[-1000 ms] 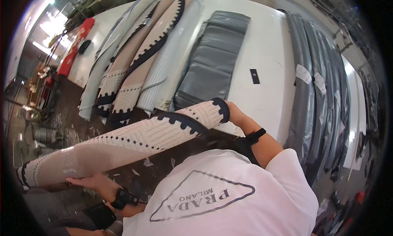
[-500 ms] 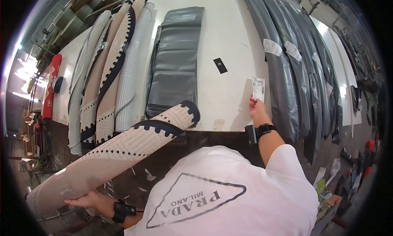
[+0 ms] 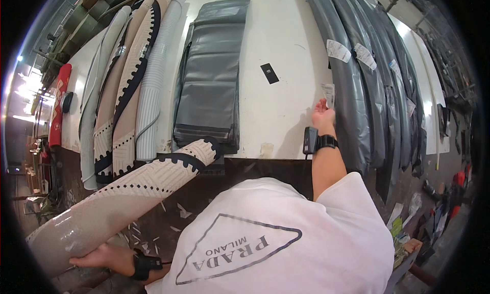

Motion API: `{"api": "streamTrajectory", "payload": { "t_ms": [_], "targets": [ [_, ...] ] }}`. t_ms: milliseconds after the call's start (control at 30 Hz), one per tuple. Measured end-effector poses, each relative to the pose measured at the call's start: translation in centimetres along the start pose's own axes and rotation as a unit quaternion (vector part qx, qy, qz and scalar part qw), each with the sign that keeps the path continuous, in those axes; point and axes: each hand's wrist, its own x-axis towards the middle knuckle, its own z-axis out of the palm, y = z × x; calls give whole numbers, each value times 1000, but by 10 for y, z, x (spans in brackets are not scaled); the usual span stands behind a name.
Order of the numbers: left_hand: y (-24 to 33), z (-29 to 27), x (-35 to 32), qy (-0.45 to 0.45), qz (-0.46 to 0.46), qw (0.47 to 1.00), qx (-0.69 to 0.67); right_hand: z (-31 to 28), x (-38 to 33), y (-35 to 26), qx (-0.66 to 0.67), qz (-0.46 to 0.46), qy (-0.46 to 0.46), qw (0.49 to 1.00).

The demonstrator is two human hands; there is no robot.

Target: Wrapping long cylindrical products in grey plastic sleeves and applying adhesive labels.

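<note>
My left hand (image 3: 106, 258) is under the lower end of a rolled beige rug (image 3: 120, 205) with a dark scalloped edge, fingers curled against its underside. The roll slants up to the right, its far end at the table edge by the stack of flat grey plastic bags (image 3: 209, 74). Between the fingers of my right hand (image 3: 323, 116) is a white printed paper label (image 3: 328, 93), now tilted and partly hidden by the fingers. That hand is over the table, just left of the nearest grey-wrapped roll (image 3: 347, 105).
More rolled rugs (image 3: 135, 85) lie side by side on the left of the white table (image 3: 278, 115). Grey-wrapped rolls with labels line the right. A small black card (image 3: 270, 73) lies mid-table. Paper scraps (image 3: 184, 211) litter the floor; a red roll (image 3: 60, 105) is far left.
My right hand has moved farther up the table with the label, which has turned more edge-on. The rug roll and my left hand have shifted slightly left and down in view.
</note>
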Motion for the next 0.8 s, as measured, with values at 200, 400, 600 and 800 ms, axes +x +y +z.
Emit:
{"api": "streamTrajectory", "payload": {
  "t_ms": [200,400,600,800],
  "targets": [
    [9,-12,4,33,16,999,15,-25,-44,15,-301,162,-150,928],
    [4,-19,3,21,8,997,75,37,8,-16,-722,-535,-252,359],
    [17,-11,0,63,-16,998,18,25,8,19,-827,-501,-203,156],
    [-4,-118,141,7,-11,1000,4,42,-40,17,-878,-397,-120,238]
  ]
}}
